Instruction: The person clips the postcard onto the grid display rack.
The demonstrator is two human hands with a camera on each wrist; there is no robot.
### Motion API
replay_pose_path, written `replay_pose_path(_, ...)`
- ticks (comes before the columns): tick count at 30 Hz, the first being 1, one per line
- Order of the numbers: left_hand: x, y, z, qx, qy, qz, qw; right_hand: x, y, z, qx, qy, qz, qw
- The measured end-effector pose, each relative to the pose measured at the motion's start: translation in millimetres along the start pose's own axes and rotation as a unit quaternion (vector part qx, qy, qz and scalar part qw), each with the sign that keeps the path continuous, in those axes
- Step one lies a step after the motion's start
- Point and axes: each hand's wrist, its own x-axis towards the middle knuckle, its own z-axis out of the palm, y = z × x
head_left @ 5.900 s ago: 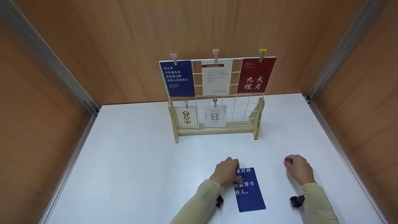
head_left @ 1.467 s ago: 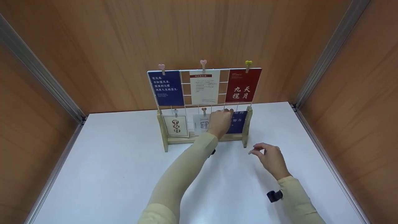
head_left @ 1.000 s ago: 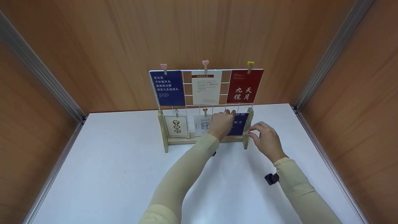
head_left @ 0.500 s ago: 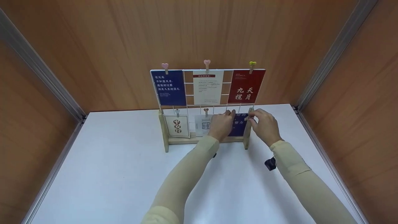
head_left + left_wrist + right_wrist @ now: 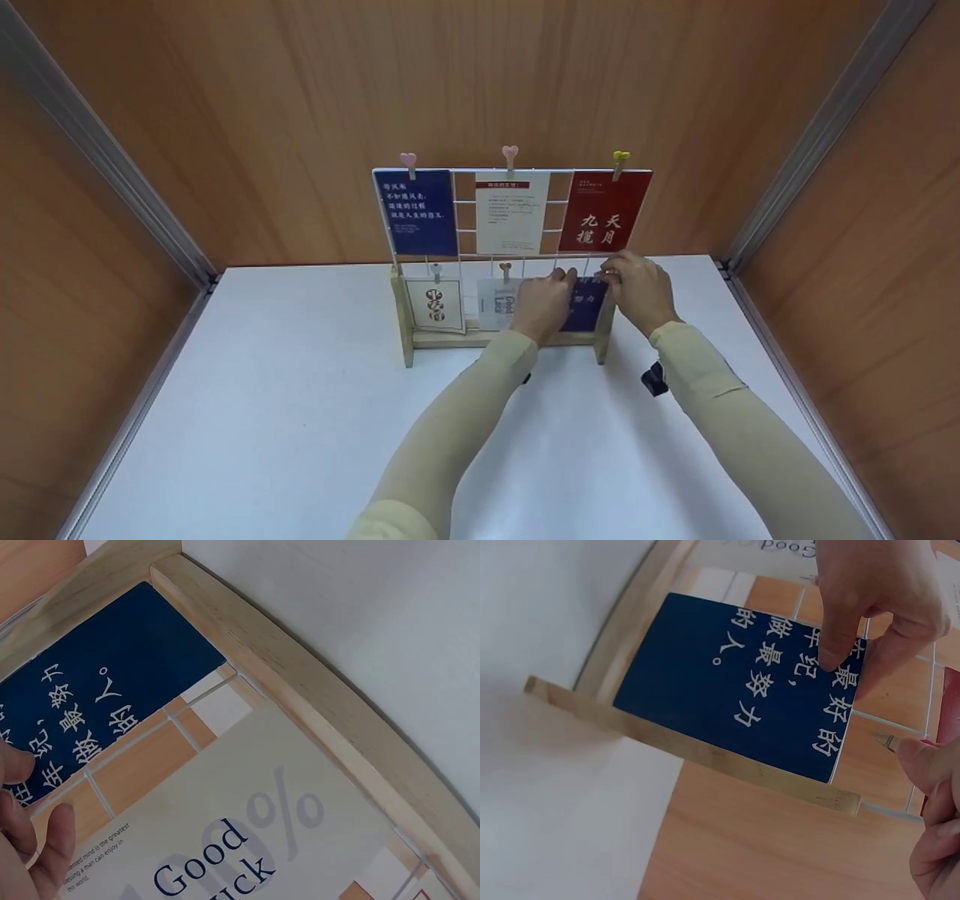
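In the head view a blue card (image 5: 589, 313) with white writing stands upright in the lower right of a white wire grid rack (image 5: 469, 231) on a wooden stand (image 5: 602, 341). My left hand (image 5: 541, 306) pinches the card near its upper left, thumb in front and fingers behind, as the right wrist view shows. A small clip (image 5: 886, 741) is held between the thumb and finger of my right hand (image 5: 641, 291). Its tip is just beyond the card's top edge, apart from the card in the right wrist view.
On the top row hang a blue card (image 5: 420, 214), a white card (image 5: 512, 217) and a red card (image 5: 604, 210), each under a heart clip. Below hang a cream card (image 5: 435, 304) and a "Good Luck" card (image 5: 493, 304). Wooden walls (image 5: 480, 90) surround the white table (image 5: 315, 420).
The blue card went from the table onto the rack, held by my left hand. My right hand has risen from the table with the clip to the card's upper right corner.
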Motion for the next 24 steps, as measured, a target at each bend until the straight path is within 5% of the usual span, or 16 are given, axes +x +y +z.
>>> replay_pose_path(24,-0.9,1.8,-0.9,-0.009,-0.024,-0.014,0.9996,18.8,-1.3,8.0,-0.066,-0.067,-0.047,0.995)
